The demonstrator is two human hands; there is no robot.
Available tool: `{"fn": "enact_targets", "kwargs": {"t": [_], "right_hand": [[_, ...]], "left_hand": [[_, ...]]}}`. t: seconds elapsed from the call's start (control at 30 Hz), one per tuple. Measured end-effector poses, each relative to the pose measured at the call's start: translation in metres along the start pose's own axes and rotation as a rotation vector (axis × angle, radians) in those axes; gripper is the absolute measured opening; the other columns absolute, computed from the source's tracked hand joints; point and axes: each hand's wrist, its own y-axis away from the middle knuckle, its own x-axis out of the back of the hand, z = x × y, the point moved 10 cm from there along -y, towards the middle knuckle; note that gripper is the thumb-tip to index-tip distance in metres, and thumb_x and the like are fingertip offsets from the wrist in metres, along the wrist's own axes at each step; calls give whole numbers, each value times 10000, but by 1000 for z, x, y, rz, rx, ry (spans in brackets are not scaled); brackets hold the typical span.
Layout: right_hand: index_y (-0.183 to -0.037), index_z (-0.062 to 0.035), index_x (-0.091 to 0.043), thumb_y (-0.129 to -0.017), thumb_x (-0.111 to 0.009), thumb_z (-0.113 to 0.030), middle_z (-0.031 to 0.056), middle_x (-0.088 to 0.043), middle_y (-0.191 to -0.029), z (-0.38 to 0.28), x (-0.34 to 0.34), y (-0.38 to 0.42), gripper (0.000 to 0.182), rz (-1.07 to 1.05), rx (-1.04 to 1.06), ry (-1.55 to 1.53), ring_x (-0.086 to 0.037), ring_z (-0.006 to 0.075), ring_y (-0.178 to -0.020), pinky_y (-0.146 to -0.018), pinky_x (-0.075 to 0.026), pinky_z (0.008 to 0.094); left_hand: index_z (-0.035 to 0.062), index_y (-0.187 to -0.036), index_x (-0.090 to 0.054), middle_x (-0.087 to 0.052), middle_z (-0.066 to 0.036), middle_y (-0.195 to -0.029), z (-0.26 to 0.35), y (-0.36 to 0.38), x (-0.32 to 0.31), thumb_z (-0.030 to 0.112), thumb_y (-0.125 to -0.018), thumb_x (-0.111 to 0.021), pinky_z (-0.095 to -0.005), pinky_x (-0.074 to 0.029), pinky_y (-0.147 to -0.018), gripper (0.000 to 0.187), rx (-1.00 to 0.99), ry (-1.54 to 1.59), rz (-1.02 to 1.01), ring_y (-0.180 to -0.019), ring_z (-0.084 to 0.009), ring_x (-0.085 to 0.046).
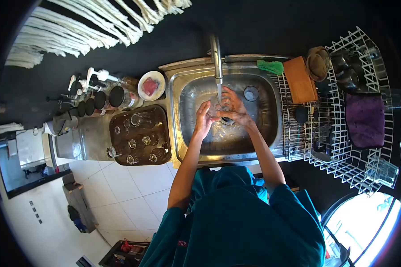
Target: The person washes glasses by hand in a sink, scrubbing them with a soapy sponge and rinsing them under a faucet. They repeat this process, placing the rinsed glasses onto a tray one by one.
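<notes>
A view straight down from a head camera onto a person in a teal top (pixel 245 222) standing at a kitchen counter, with both bare forearms reaching away into a stainless steel sink (pixel 263 147).

The left hand (pixel 203 121) is curled around the left side of a clear drinking glass (pixel 217 109), fingers wrapped and closed on it. The right hand (pixel 234 107) cups the same glass from the right and far side, fingers spread over its rim. The two hands meet around the glass in the middle of the basin, directly under the tap (pixel 216 58), so that running water falls into it; the glass is so transparent that its exact tilt cannot be told.

Left of the sink, a dark brown tray (pixel 160 115) holds many more clear glasses (pixel 138 142), apparently standing upright, within easy reach of the left hand. Right of the sink, a white wire dish rack (pixel 343 151) spreads over the counter, placed to drain; on it lie a purple cloth (pixel 365 120), an orange-brown board (pixel 299 80) and some dark cups (pixel 345 71).

Farther off, a green sponge (pixel 270 66) rests on the sink's back edge, close to the tap. At far left a small white dish with something red (pixel 151 85) sits beside dark-lidded jars (pixel 107 98) and pump bottles (pixel 93 75).
</notes>
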Motion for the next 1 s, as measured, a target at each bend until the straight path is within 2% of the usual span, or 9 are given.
{"fn": "enact_targets", "kwargs": {"t": [0.17, 0.33, 0.4, 0.5, 0.57, 0.6, 0.67, 0.83, 1.0], "right_hand": [[-1386, -123, -319, -599, -837, -90, 99, -449, -1240, 1, 2, 0, 943, -54, -81, 44, -496, 217, -1078, -935, -418, 366], [-1357, -104, -375, -713, -774, -204, 123, -495, -1263, 29, 53, -4, 764, -85, -70, 452, -462, 247, -1175, -993, -343, 411], [-1323, -91, -415, -760, -725, -265, 116, -490, -1263, 56, 108, -9, 666, 281, -139, -399, -416, 240, -1221, -995, -326, 440], [-1348, -146, -379, -724, -740, -281, 127, -407, -1329, 69, 160, -10, 733, 524, 22, -75, -392, 279, -1238, -1005, -300, 481], [-1371, -212, -326, -676, -755, -248, 158, -338, -1357, 55, 165, -1, 818, 624, -261, 1125, -394, 331, -1226, -997, -312, 491], [-1374, -245, -292, -615, -781, -247, 177, -345, -1331, 63, 160, -3, 902, 552, -367, 1236, -424, 379, -1178, -989, -328, 496], [-1359, -230, -317, -611, -781, -256, 182, -373, -1307, 115, 178, -8, 880, 537, -255, 1133, -421, 384, -1179, -984, -338, 497], [-1312, -198, -383, -593, -784, -272, 195, -457, -1234, 86, 141, 0, 826, 486, -147, 1239, -426, 383, -1179, -958, -379, 484], [-1256, -110, -421, -592, -789, -262, 159, -522, -1091, 75, 74, 17, 774, 436, -68, 914, -551, 333, -964, -813, -463, 441]], "left_hand": [[44, -1099, -502, -479, -68, -1106, -7, 8, -6, 273, -863, -631, -343, -591, -615, 354, 34, -11, 7, -889, -177, -593], [42, -1105, -506, -576, -83, -1031, -1, 9, 13, 212, -802, -714, -321, -571, -630, 405, -35, -490, 220, -996, -170, -576], [30, -1102, -503, -581, -101, -1022, 7, 12, 18, 238, -770, -741, -342, -556, -675, 459, -15, -685, 281, -980, -200, -583], [17, -1096, -499, -577, -140, -1012, 24, 24, 18, 278, -713, -779, -382, -514, -778, 541, -142, -1174, 327, -958, -269, -585], [17, -1093, -498, -568, -160, -1013, 36, 29, 5, 292, -688, -789, -400, -487, -836, 569, -310, -1477, 292, -953, -309, -578], [28, -1093, -497, -550, -171, -1027, 34, 32, -2, 291, -681, -784, -407, -471, -853, 567, -363, -1591, 232, -960, -334, -562], [56, -1105, -492, -501, -166, -1088, 26, 35, -3, 300, -684, -770, -423, -450, -874, 561, -365, -1708, 156, -1005, -350, -522], [71, -1115, -493, -493, -149, -1102, 29, 51, 0, 303, -687, -765, -421, -443, -877, 558, -340, -1721, 169, -1020, -352, -505], [64, -1102, -504, -498, -135, -1116, 37, 63, 10, 296, -682, -766, -413, -428, -903, 547, -383, -1651, 178, -1053, -348, -497]]}}
